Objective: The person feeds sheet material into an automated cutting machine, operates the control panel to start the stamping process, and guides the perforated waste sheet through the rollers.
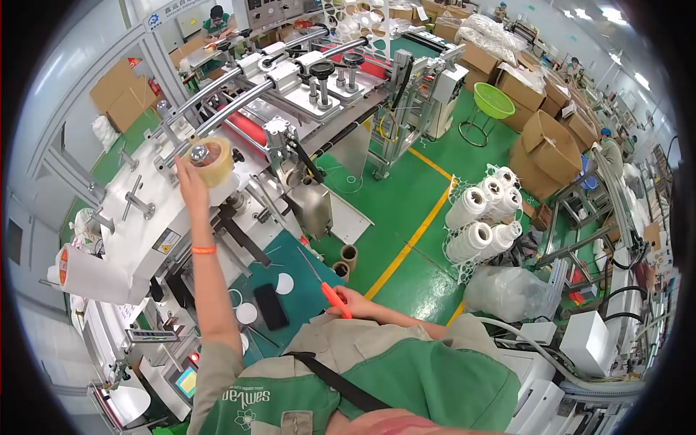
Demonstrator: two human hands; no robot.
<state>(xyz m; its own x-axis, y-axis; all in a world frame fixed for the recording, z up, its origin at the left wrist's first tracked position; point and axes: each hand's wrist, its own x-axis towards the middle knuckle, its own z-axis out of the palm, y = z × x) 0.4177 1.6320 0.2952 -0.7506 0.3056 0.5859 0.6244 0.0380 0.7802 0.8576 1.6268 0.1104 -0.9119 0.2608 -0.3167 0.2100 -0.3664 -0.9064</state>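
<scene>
My left hand (192, 185) is at the near side of a roll of clear tape (212, 165), its fingers against the roll's left side. The roll sits around a round metal knob (199, 154) on top of the white machine. Low in the middle, my right hand (351, 303) is closed on the orange handle of a long thin tool (336, 300), whose narrow metal end points up and left over the green mat (293, 313). A black phone (271, 307) lies on the mat, beside white discs (285, 283).
Metal rails and rollers (246, 127) of the machine stand ahead. White rolls (470, 243) are stacked on the green floor to the right, near a green basket (494, 101) on a stand and open cardboard boxes (547, 156). A person (217, 25) is at the far left.
</scene>
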